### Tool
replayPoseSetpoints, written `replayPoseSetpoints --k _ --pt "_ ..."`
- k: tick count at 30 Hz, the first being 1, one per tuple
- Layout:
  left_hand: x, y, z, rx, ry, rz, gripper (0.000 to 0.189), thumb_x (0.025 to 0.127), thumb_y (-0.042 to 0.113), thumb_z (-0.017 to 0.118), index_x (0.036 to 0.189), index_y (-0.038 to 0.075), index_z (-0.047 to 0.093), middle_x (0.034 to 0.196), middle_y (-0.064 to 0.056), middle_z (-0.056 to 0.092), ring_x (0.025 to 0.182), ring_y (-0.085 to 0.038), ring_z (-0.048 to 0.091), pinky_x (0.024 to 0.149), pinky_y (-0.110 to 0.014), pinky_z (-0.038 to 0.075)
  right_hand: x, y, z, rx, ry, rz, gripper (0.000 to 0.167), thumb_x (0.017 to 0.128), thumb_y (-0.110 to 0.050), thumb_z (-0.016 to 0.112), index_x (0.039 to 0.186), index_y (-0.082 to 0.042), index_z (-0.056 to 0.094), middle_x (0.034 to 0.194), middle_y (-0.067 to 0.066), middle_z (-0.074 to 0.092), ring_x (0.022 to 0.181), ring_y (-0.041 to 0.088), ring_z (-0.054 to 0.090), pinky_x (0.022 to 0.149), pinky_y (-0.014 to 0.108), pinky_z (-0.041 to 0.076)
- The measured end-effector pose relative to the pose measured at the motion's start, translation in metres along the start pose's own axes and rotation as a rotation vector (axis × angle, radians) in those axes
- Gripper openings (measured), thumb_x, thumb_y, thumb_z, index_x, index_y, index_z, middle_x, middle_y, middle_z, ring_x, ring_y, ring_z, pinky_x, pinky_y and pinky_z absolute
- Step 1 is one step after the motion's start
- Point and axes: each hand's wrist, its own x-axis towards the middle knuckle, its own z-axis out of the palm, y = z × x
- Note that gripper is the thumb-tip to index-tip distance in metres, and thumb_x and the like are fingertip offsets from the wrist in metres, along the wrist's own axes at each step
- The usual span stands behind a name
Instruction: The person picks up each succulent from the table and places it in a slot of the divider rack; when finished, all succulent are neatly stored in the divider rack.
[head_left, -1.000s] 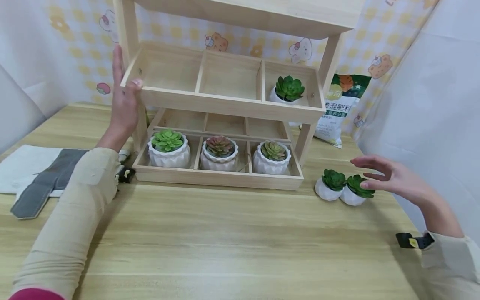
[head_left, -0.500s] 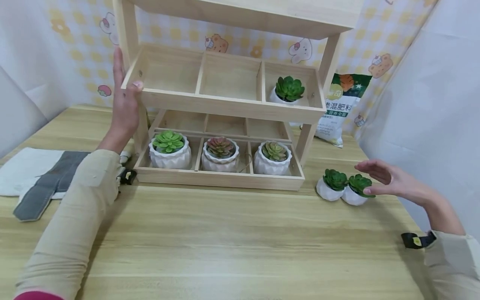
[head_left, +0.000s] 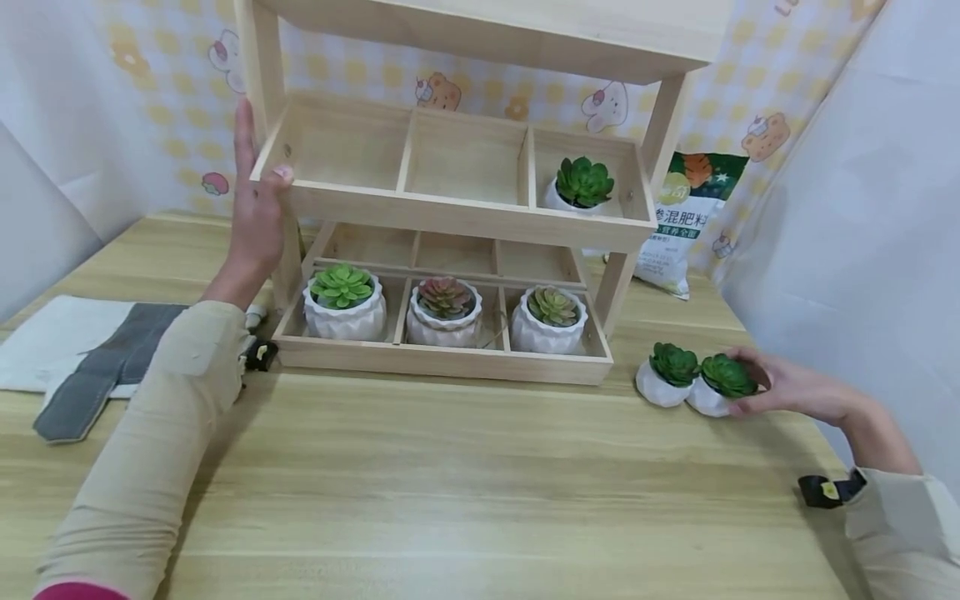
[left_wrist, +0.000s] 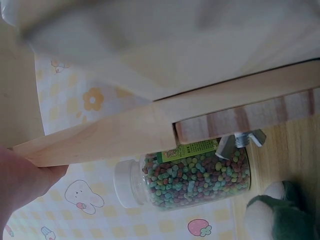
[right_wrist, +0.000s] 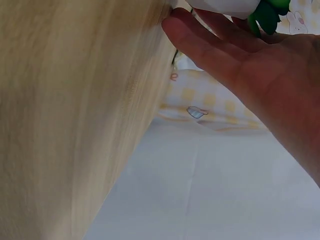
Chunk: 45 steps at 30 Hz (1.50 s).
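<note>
My left hand [head_left: 258, 221] grips the left side of a tiered wooden plant shelf [head_left: 465, 212], thumb on the middle tier's front corner and index finger pointing up along the post. At the right, my right hand [head_left: 813, 393] curves around a small green succulent in a white pot [head_left: 726, 377], thumb low on the near side, other fingers behind. The right wrist view has those fingers at the white pot's side [right_wrist: 227, 5], close to the tabletop. A matching potted succulent [head_left: 663, 383] stands against its left side. Another potted succulent [head_left: 583, 183] sits in the middle tier's right compartment.
Three larger potted succulents [head_left: 347, 310] fill the lower tier's front compartments. A fertilizer bag [head_left: 678, 221] stands behind the shelf's right side. Grey-and-white gloves [head_left: 112, 358] lie at the left. A jar of coloured pellets [left_wrist: 195, 175] is beside the shelf in the left wrist view.
My right hand has lowered from above the right small succulent and closed in around its pot. The left hand keeps its place on the shelf; the head view has shifted slightly.
</note>
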Motion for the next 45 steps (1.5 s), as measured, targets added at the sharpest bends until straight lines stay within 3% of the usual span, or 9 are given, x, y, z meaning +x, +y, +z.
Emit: replayPoseSetpoints --k 8,15,30,40,45 --pt "0.001 0.004 0.005 -0.017 -0.009 -0.042 0.073 0.088 0.016 0.035 0.151 0.022 0.000 0.152 0.007 0.012 0.132 -0.011 0.021 0.107 -0.034 0.012 -0.002 0.003 0.004 -0.061 0.013 -0.020 0.068 0.078 -0.015 0.072 0.131 0.005 0.033 0.118 0.017 0.049 0.098 0.000 0.047 0.077 0.021 0.042" --pt "0.003 0.003 0.007 -0.029 -0.015 -0.022 0.073 0.087 0.015 0.035 0.151 0.020 0.000 0.152 0.007 0.012 0.133 -0.011 0.020 0.107 -0.034 0.012 -0.003 0.007 0.004 -0.055 0.034 0.025 0.069 0.080 -0.017 0.071 0.132 0.004 0.033 0.118 0.016 0.050 0.097 0.001 0.048 0.076 0.021 0.041" --pt "-0.002 0.006 0.004 -0.010 0.002 -0.031 0.072 0.087 0.015 0.034 0.151 0.020 0.001 0.152 0.005 0.013 0.132 -0.012 0.022 0.106 -0.033 0.014 0.002 0.009 0.001 -0.034 0.039 0.031 0.069 0.081 -0.017 0.070 0.135 0.005 0.032 0.117 0.016 0.053 0.095 0.004 0.052 0.074 0.023 0.044" --pt "-0.004 0.014 0.003 0.011 -0.002 -0.021 0.073 0.086 0.019 0.034 0.151 0.019 0.001 0.152 0.005 0.012 0.132 -0.012 0.022 0.106 -0.034 0.014 -0.001 0.009 -0.005 -0.087 0.102 -0.008 0.060 0.079 -0.014 0.071 0.129 0.001 0.041 0.113 0.012 0.055 0.092 0.003 0.052 0.071 0.024 0.045" --pt "-0.003 0.007 0.002 0.004 0.002 -0.013 0.073 0.086 0.018 0.035 0.151 0.019 0.001 0.152 0.005 0.012 0.132 -0.011 0.021 0.106 -0.033 0.013 -0.003 0.008 -0.008 -0.100 0.117 -0.013 0.057 0.080 -0.015 0.071 0.127 0.001 0.042 0.111 0.011 0.055 0.091 0.004 0.052 0.070 0.024 0.045"
